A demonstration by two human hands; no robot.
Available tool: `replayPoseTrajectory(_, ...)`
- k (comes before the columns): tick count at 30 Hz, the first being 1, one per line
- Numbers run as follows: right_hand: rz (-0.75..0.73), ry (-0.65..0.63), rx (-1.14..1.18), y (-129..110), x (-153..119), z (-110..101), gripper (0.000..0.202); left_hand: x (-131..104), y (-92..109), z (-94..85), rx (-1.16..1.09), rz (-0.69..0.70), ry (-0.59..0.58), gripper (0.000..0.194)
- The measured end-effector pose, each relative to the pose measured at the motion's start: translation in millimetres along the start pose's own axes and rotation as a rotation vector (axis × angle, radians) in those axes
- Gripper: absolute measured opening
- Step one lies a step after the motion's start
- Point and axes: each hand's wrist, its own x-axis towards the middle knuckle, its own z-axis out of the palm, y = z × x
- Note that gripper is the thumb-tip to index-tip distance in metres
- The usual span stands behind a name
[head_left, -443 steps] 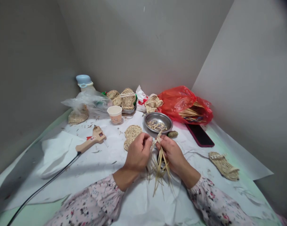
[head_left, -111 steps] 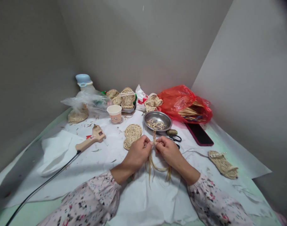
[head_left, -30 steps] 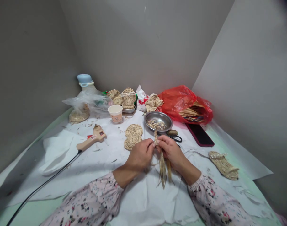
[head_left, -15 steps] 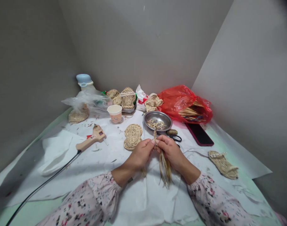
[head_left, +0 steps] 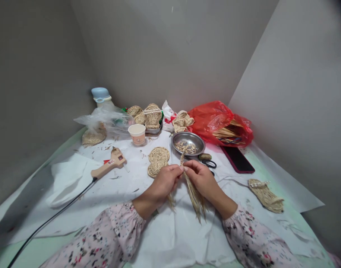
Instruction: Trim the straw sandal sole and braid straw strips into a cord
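Note:
My left hand (head_left: 165, 181) and my right hand (head_left: 203, 179) meet fingertip to fingertip over the white paper (head_left: 170, 238), both pinching a straw braid (head_left: 182, 158). The braided end sticks up and away from me, toward the metal bowl (head_left: 188, 143). Loose straw strands (head_left: 196, 199) hang down from my fingers, fanning toward me between my wrists. A flat woven straw sole (head_left: 157, 160) lies just beyond my left hand.
A glue gun (head_left: 108, 167) with a black cord lies at the left. A paper cup (head_left: 137, 134), woven straw pieces (head_left: 152, 116), a red bag of straw (head_left: 222, 124), scissors (head_left: 208, 162), a dark phone (head_left: 237, 159) and a small straw sandal (head_left: 265, 195) surround the work area.
The loose strands have swung and spread a little to the right under my right hand. The braid tip tilts slightly left. Both hands stay together in the same place.

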Motion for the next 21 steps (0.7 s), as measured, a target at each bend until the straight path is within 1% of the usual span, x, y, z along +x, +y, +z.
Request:
replayPoseTrajectory(3,-0.035,0.016,-0.089,1,0,0,0.014,2,-3,-1.2,0.045,0.018,0.042,0.033)
replayPoseTrajectory(6,-0.039,0.049,-0.156,1,-1,1,0.017,3,-5,-1.8,0.085,0.034,0.069,0.034)
replayPoseTrajectory(10,0.011,0.166,-0.145,0,-3,1,0.018,4,-7,-2.4,0.119,0.044,0.092,0.034)
replayPoseTrajectory(13,0.027,0.242,-0.125,-5,-6,4,0.018,5,-7,-3.1,0.115,0.048,0.104,0.034)
replayPoseTrajectory(15,-0.01,0.27,-0.153,-11,-10,6,0.017,5,-7,-3.5,0.101,0.038,0.111,0.034)
replayPoseTrajectory(17,-0.078,0.274,-0.191,-16,-13,10,0.015,5,-7,-3.6,0.069,0.025,0.109,0.033)
replayPoseTrajectory(21,-0.227,0.198,-0.256,-20,-20,14,0.012,5,-8,-3.9,-0.023,0.038,0.09,0.029)
